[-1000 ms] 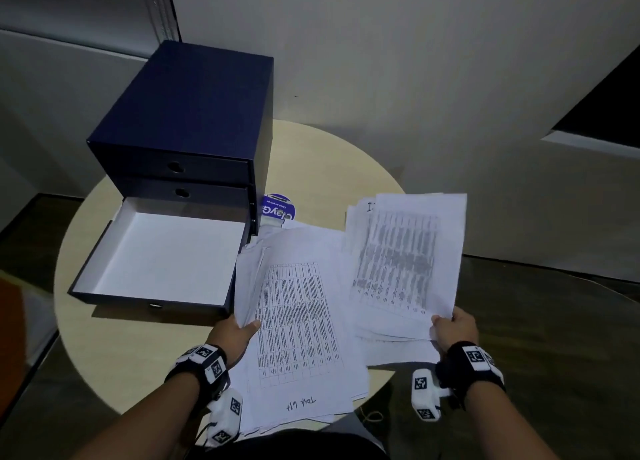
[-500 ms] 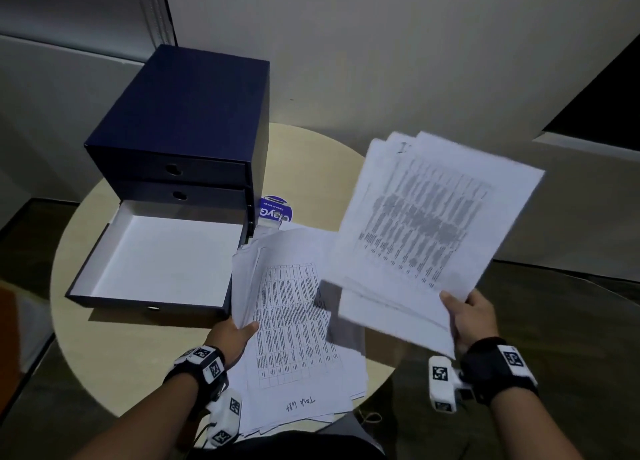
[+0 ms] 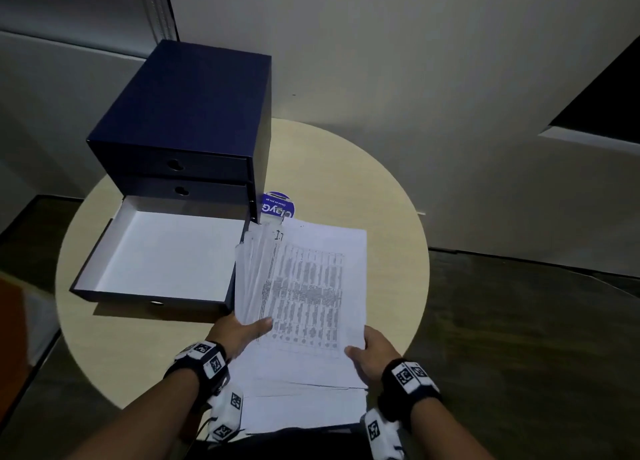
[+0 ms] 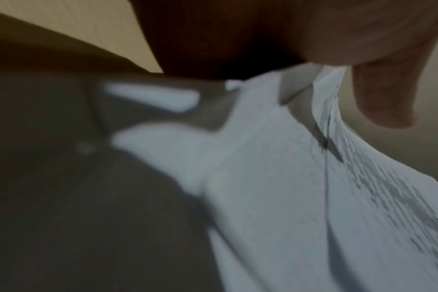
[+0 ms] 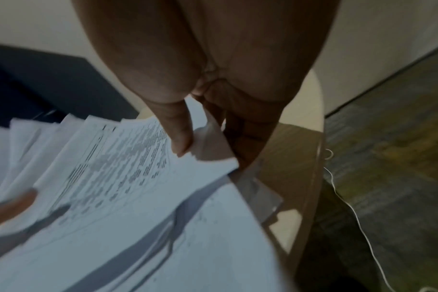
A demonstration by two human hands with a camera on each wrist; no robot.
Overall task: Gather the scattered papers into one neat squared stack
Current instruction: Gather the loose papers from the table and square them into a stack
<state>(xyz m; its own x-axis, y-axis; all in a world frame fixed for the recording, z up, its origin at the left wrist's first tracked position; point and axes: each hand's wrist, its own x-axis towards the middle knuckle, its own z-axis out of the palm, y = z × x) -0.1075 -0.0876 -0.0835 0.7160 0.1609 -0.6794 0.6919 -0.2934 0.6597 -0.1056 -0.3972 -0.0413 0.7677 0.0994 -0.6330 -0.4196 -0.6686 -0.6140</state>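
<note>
A sheaf of printed papers (image 3: 311, 286) lies fanned at its left edge over a second pile of sheets (image 3: 304, 407) at the near edge of the round table (image 3: 388, 217). My right hand (image 3: 356, 347) pinches the sheaf's near right corner, thumb (image 5: 180, 136) on top and fingers under the papers (image 5: 118, 168). My left hand (image 3: 256, 326) holds the near left corner, with its thumb (image 4: 383, 98) over the papers (image 4: 313, 197). The lower pile juts out toward me past the table's rim.
A dark blue drawer box (image 3: 194, 113) stands at the table's back left, its bottom drawer (image 3: 166, 252) pulled out and white inside, right beside the papers. A small blue-labelled pack (image 3: 277, 207) lies behind the papers. Dark floor (image 3: 519, 321) lies to the right.
My right hand lifted its sheaf from the right side, swung it left and lowered it over the pile in front of me. My left hand shifted from that pile onto the sheaf's left corner.
</note>
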